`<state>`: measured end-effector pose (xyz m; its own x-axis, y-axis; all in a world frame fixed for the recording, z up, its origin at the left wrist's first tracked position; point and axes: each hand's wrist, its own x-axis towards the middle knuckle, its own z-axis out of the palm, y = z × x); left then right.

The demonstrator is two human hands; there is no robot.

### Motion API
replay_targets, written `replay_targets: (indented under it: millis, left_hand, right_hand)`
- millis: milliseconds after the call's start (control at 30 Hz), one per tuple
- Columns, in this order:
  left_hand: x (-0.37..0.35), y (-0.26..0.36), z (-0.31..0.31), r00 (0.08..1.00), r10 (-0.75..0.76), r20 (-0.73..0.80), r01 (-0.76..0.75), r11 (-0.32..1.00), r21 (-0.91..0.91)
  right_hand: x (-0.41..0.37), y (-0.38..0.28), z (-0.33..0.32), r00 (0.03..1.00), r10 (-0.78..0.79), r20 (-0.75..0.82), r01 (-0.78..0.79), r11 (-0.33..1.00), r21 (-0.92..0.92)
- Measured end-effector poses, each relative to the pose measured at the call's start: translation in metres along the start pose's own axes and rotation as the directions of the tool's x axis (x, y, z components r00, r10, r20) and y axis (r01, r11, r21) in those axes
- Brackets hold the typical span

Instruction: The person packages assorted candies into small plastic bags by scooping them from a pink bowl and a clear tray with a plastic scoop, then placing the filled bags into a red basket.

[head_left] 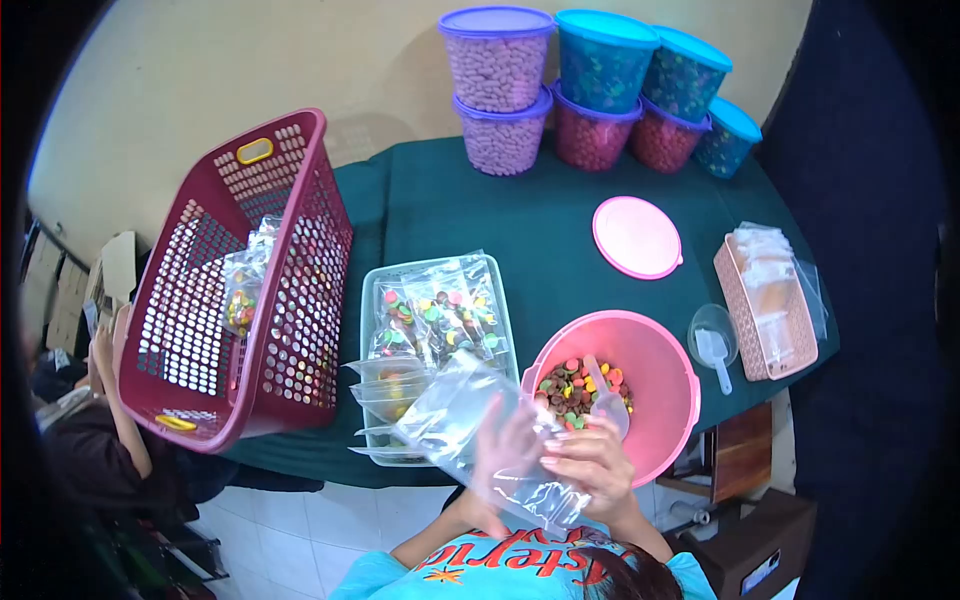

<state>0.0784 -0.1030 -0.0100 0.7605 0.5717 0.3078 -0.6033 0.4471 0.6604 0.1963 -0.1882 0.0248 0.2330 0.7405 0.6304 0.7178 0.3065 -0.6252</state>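
Note:
A clear plastic bag (450,415), with no sweets visible in it, is stretched between my two hands above the table's front edge. My left hand (500,455) is blurred and partly seen through the film, with the bag between its thumb and fingers. At the bag's right edge, my right hand (595,465) has its fingers closed on the plastic. Just beyond the right hand stands a pink tub (665,400) of colourful round sweets (575,385). A translucent scoop (612,405) rests in the sweets. The bag overlaps a pale green tray (508,350) of filled bags (435,310).
A maroon laundry basket (310,270) with filled bags stands left. Stacked lidded tubs (500,70) line the back. A pink lid (637,237), a small bowl (700,325) with a white scoop (712,348), and a pink basket (800,340) of plastic bags lie right. Another person's arm (125,420) shows far left.

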Motion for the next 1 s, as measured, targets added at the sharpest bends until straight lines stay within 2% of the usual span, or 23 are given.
replay_targets:
  millis: [33,100,133,167,233,267,367,433,500,567,633,667,700,767,833,867,900,933,967,1000]
  left_hand:
    - [0.0,0.003,-0.005,1.0,-0.024,0.0,0.024,1.0,-0.013]
    - [0.012,0.013,-0.012,0.995,0.013,-0.098,-0.032,0.98,-0.198]
    - [0.023,0.027,0.008,0.883,-0.221,-0.414,0.205,0.975,-0.083]
    - [0.022,0.025,0.003,0.879,-0.239,-0.413,0.22,0.971,-0.092]
    - [0.021,0.018,-0.008,0.991,-0.083,-0.108,0.056,0.971,-0.234]
    - [0.023,0.017,-0.007,0.981,-0.085,-0.173,0.039,0.966,-0.255]
    - [0.017,0.019,-0.004,0.979,-0.046,-0.198,-0.018,0.951,-0.308]
    - [0.015,0.024,0.003,0.975,-0.035,-0.218,-0.034,0.951,-0.308]
    - [0.013,0.029,0.004,0.923,-0.039,-0.383,0.002,0.995,-0.096]
    - [0.013,0.036,-0.002,0.926,-0.001,-0.379,-0.045,0.993,-0.113]
    - [0.014,0.044,-0.005,0.911,0.069,-0.407,-0.038,0.996,0.084]
    - [0.012,0.047,-0.01,0.933,0.065,-0.353,-0.038,0.996,0.084]
    - [0.01,0.048,-0.013,0.932,0.07,-0.357,-0.043,0.996,0.084]
    - [0.005,0.048,-0.014,0.902,0.118,-0.415,-0.039,0.981,0.192]
    - [0.005,0.046,-0.011,0.891,0.153,-0.428,-0.062,0.974,0.218]
    - [0.006,0.044,-0.011,0.813,0.387,-0.435,-0.121,0.843,0.524]
    - [0.005,0.043,-0.009,0.714,0.594,-0.37,-0.114,0.62,0.776]
    - [0.003,0.045,-0.003,0.659,0.717,-0.228,-0.07,0.361,0.93]
    - [0.0,0.048,0.007,0.656,0.719,-0.231,-0.061,0.355,0.933]
    - [-0.004,0.05,0.019,0.764,0.643,-0.05,-0.113,0.21,0.971]
  right_hand:
    - [-0.002,-0.002,-0.002,1.0,0.025,-0.005,-0.025,1.0,-0.01]
    - [-0.005,-0.004,-0.004,0.998,0.043,0.035,-0.042,0.999,-0.026]
    - [-0.006,-0.008,-0.005,0.995,0.065,0.077,-0.063,0.998,-0.022]
    - [-0.005,-0.012,-0.004,0.994,0.082,0.074,-0.08,0.996,-0.029]
    - [-0.002,-0.02,0.002,0.984,0.167,0.067,-0.16,0.983,-0.094]
    - [-0.004,-0.02,0.0,0.988,0.138,0.067,-0.131,0.987,-0.096]
    - [-0.013,-0.019,-0.001,0.999,0.026,0.029,-0.023,0.992,-0.124]
    - [-0.012,-0.023,-0.003,1.0,0.004,-0.014,-0.006,0.99,-0.142]
    - [-0.012,-0.024,-0.01,0.996,0.001,-0.086,-0.011,0.994,-0.108]
    - [-0.013,-0.024,-0.015,0.995,-0.001,-0.104,-0.011,0.994,-0.107]
    - [-0.018,-0.021,-0.013,0.971,0.165,-0.172,-0.151,0.984,0.091]
    - [-0.018,-0.018,-0.012,0.975,0.138,-0.172,-0.123,0.988,0.093]
    - [-0.016,-0.018,-0.013,0.977,0.135,-0.166,-0.12,0.988,0.094]
    - [-0.01,-0.02,-0.015,0.976,0.196,-0.09,-0.185,0.975,0.122]
    - [-0.005,-0.013,-0.019,0.984,0.173,-0.051,-0.163,0.974,0.157]
    - [-0.003,-0.007,-0.023,0.969,0.246,-0.023,-0.237,0.953,0.189]
    - [-0.004,-0.004,-0.026,0.946,0.325,0.012,-0.319,0.922,0.221]
    - [-0.002,-0.006,-0.031,0.865,0.488,0.122,-0.496,0.787,0.367]
    - [-0.003,-0.001,-0.034,0.864,0.487,0.131,-0.498,0.783,0.373]
    - [-0.004,0.006,-0.037,0.862,0.47,0.19,-0.505,0.762,0.407]
